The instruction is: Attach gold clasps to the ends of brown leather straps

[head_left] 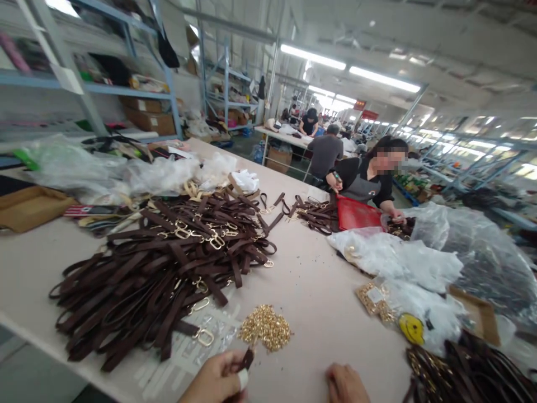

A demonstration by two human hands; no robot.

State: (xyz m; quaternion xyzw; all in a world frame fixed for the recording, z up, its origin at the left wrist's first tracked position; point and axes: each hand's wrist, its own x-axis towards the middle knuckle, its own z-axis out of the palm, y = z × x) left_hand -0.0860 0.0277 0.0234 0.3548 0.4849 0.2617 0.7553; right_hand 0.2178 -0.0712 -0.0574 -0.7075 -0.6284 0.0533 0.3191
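My left hand (220,378), with a white wrap on one finger, is closed on the end of a dark brown strap (248,358); the rest of the strap is hidden. Just beyond its tip lies a pile of small gold metal pieces (265,327) on the table. My right hand (346,383) is at the near edge of the view, low over the tabletop, its fingers curled in; what they hold, if anything, is hidden. To the left spreads a large heap of brown straps (168,268) with gold clasps and oval rings (205,337).
Across the table (310,302), a co-worker (369,179) handles a red sheet or pouch (361,214) beside more straps (316,215). Plastic bags (398,257) and a bag of gold pieces (373,299) lie right. Another strap bundle (470,369) is at lower right. Clear plastic wrapping (100,168) lines the back left.
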